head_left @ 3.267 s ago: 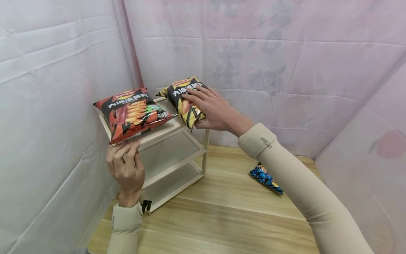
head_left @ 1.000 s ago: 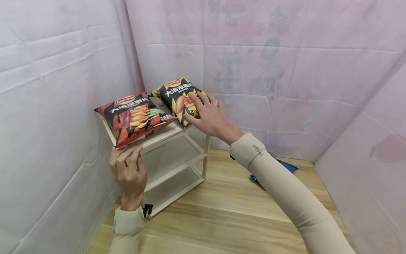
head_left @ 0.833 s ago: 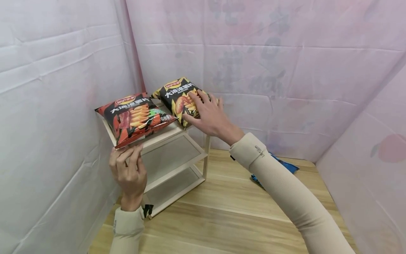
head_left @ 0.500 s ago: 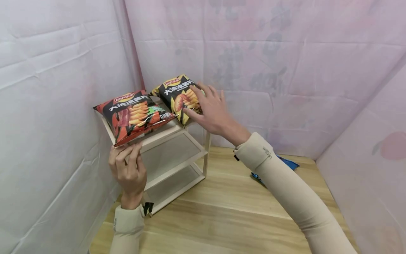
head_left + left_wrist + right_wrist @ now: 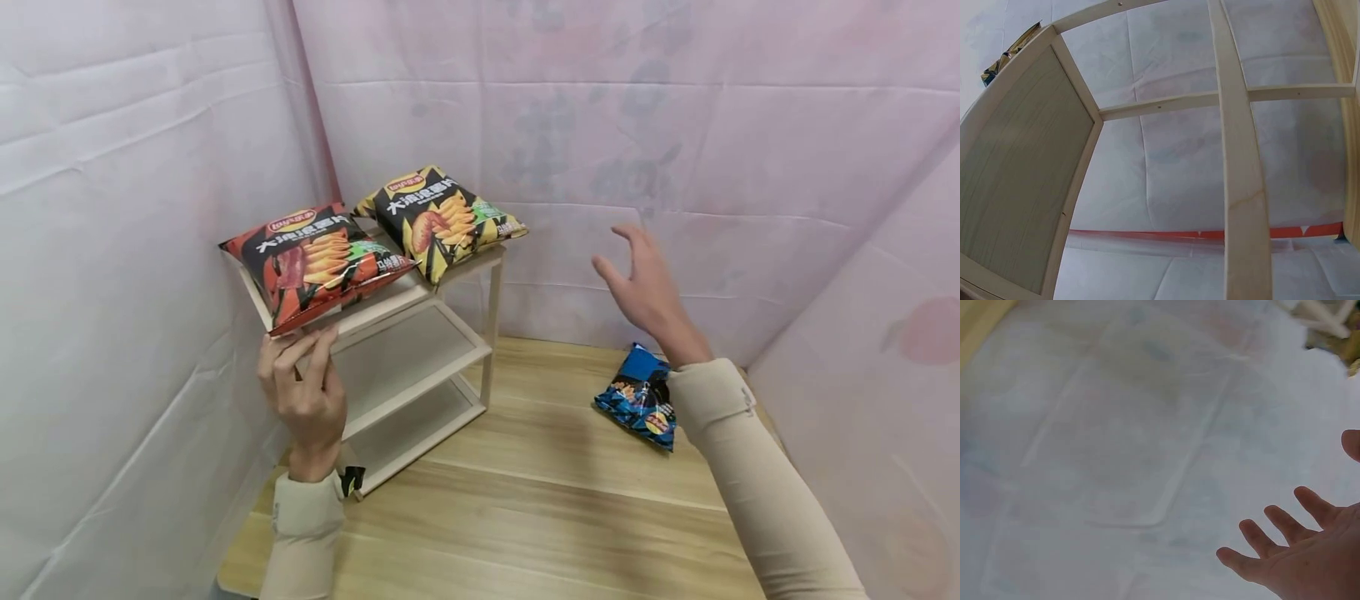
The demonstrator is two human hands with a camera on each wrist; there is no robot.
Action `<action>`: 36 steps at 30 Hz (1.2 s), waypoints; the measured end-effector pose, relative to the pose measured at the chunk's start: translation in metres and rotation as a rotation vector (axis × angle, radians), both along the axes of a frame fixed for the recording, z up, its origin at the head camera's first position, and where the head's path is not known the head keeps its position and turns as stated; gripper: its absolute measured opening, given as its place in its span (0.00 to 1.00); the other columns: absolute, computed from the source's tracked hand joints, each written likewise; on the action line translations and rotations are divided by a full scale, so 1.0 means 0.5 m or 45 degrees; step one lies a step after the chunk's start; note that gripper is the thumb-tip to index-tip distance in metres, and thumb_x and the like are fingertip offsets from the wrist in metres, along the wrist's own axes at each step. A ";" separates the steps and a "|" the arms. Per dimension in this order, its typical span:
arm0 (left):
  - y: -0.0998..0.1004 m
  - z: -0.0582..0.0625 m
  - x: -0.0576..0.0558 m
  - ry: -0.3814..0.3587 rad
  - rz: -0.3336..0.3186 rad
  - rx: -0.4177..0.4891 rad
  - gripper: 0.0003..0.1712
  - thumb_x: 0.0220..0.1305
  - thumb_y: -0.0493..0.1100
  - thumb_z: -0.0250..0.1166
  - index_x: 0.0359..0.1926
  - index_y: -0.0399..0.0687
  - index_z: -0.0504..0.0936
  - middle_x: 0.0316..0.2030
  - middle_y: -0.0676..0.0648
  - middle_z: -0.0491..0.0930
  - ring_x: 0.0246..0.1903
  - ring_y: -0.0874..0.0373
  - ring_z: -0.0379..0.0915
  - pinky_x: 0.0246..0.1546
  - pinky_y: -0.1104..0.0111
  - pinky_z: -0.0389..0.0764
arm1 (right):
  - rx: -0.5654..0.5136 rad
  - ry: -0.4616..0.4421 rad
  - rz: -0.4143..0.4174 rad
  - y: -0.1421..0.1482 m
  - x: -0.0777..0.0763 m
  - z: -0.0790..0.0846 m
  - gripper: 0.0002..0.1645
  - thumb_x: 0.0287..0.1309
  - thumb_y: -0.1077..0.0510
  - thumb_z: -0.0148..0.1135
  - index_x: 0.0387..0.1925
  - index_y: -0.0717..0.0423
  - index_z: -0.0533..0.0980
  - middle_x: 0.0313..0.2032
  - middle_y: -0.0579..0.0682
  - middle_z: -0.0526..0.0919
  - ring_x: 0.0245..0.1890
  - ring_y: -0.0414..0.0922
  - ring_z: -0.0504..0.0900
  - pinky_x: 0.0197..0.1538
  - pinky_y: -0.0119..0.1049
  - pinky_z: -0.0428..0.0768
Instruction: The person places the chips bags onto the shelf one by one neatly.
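Observation:
In the head view, my left hand [image 5: 303, 400] grips the front left corner of the wooden shelf rack [image 5: 416, 379] with curled fingers, just below a red chip bag [image 5: 322, 267]. That bag lies face up on the top tier, its front edge overhanging. Beside it, to the right, a yellow and black chip bag [image 5: 442, 218] lies on the same tier. My right hand [image 5: 645, 287] hovers in the air right of the rack, touching nothing; its fingers look spread in the right wrist view. Below it, a blue chip bag [image 5: 637, 396] lies on the table.
The wooden table [image 5: 525, 500] carries the rack at its left. White and pinkish cloth walls [image 5: 570, 150] stand close behind and at both sides. A small black object [image 5: 352, 480] shows beside my left cuff. The left wrist view shows the rack's bars [image 5: 1241, 156] up close.
My right hand has left the yellow chip bag and moved right through the air. The bag now lies flatter on the top tier. More of the blue bag shows. My left hand stays put.

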State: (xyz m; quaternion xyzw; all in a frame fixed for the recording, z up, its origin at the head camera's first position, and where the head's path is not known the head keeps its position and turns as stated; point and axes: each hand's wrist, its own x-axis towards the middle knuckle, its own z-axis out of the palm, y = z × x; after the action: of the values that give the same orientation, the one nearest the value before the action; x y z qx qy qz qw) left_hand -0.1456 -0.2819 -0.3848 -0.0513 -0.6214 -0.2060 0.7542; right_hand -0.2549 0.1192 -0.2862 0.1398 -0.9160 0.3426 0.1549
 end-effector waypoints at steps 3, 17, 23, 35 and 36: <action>0.002 0.003 -0.003 0.022 -0.016 0.021 0.20 0.55 0.19 0.68 0.41 0.44 0.93 0.39 0.39 0.83 0.53 0.43 0.77 0.75 0.50 0.71 | 0.006 -0.052 -0.069 0.059 -0.008 -0.057 0.46 0.78 0.36 0.51 0.83 0.56 0.53 0.83 0.65 0.54 0.83 0.67 0.53 0.78 0.72 0.56; 0.005 0.016 0.004 0.022 -0.040 0.056 0.18 0.56 0.19 0.68 0.40 0.40 0.92 0.40 0.37 0.81 0.56 0.44 0.77 0.76 0.51 0.71 | 0.177 -0.256 -0.279 0.209 -0.002 -0.325 0.46 0.79 0.40 0.50 0.79 0.70 0.56 0.75 0.78 0.59 0.74 0.77 0.59 0.70 0.76 0.63; 0.007 0.013 0.007 0.006 -0.061 0.077 0.16 0.56 0.19 0.68 0.40 0.39 0.91 0.41 0.36 0.81 0.57 0.44 0.76 0.76 0.50 0.70 | 0.289 -0.384 -0.314 0.230 0.012 -0.411 0.52 0.78 0.36 0.51 0.80 0.72 0.51 0.75 0.81 0.54 0.72 0.81 0.58 0.70 0.78 0.62; 0.020 0.007 0.011 -0.007 -0.083 0.113 0.16 0.59 0.19 0.66 0.40 0.38 0.91 0.40 0.36 0.80 0.57 0.44 0.76 0.76 0.49 0.70 | 0.420 -0.617 -0.422 0.244 0.056 -0.566 0.67 0.71 0.36 0.61 0.81 0.75 0.34 0.77 0.87 0.31 0.75 0.89 0.42 0.72 0.80 0.57; 0.020 0.007 0.010 -0.004 -0.084 0.112 0.15 0.59 0.19 0.66 0.40 0.38 0.91 0.40 0.36 0.80 0.57 0.44 0.76 0.76 0.50 0.70 | 0.412 -0.612 -0.441 0.245 0.059 -0.577 0.66 0.72 0.37 0.61 0.81 0.75 0.34 0.77 0.86 0.31 0.75 0.88 0.41 0.72 0.80 0.57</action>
State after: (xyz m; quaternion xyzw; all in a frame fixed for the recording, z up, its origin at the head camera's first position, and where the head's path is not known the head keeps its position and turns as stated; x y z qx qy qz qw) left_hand -0.1406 -0.2717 -0.3812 -0.0381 -0.6110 -0.2581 0.7474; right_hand -0.2256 0.2416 -0.5747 -0.0799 -0.9790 0.1843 -0.0337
